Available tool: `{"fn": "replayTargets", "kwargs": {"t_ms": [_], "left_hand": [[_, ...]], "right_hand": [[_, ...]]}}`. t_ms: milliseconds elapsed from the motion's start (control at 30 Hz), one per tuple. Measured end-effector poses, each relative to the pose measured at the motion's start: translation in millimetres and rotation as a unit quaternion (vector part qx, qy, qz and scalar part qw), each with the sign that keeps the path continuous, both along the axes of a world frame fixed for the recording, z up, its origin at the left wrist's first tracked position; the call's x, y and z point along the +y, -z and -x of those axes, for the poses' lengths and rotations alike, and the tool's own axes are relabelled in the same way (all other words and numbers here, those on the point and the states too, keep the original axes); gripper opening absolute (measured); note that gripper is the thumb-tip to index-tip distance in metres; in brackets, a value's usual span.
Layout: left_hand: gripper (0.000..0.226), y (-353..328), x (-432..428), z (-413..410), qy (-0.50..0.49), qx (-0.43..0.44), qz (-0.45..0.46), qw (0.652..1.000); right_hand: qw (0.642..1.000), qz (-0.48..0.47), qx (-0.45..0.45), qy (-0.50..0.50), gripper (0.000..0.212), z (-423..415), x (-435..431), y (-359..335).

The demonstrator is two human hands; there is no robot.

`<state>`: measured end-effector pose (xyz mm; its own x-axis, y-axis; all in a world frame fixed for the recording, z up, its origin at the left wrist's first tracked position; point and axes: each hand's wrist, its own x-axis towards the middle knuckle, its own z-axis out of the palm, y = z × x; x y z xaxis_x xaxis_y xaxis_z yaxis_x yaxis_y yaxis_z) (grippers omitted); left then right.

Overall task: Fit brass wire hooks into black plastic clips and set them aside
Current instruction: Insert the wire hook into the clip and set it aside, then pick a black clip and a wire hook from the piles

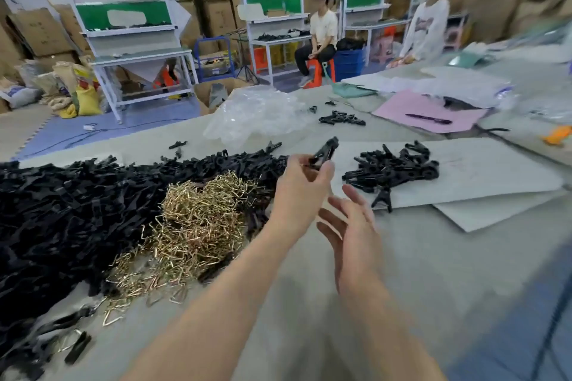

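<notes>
Left hand (301,185) pinched a clip (324,152) near the board's (483,176) left edge; right hand (353,232) hovered, fingers spread, over bare tabletop (433,263).

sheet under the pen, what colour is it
Pink. The sheet shows best in the head view, the only one here.

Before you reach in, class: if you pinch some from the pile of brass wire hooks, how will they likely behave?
The brass wire hooks lie interlocked in a heap, so several would probably lift together, tangled. Thin bent wire suggests each is light yet stiff. Strays at the heap's edge look easier to pick singly.
</notes>
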<state>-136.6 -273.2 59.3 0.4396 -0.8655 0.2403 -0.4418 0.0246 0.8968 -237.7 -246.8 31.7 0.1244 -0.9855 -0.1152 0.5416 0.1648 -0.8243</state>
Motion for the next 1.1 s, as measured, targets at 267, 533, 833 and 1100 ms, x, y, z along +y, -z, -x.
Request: {"fn": "replayTargets", "kwargs": {"t_ms": [267, 533, 833, 1100], "left_hand": [[0.056, -0.5, -52.4, 29.1, 0.047, -0.051, -0.067, 0.995], [0.036, 33.6, 119.0, -68.0, -0.054, -0.242, -0.044, 0.968], [0.054, 79.4, 281.2, -153.9, -0.350, -0.376, -0.179, 0.840], [0.056, 75.2, 279.9, -181.1, -0.314, -0.405, -0.219, 0.830]], "right_hand": [[1.000, 0.010, 0.025, 0.000, 0.021, 20.9, -13.1, 1.6], [0.987, 0.060, 0.081, -0.128, 0.019, -61.2, 45.0, 14.9], [0.923, 0.222, 0.200, -0.241, 0.027, -152.6, 137.8, 25.6], [0.807, 0.384, 0.395, -0.212, 0.030, -192.8, 146.8, 44.4]]}}
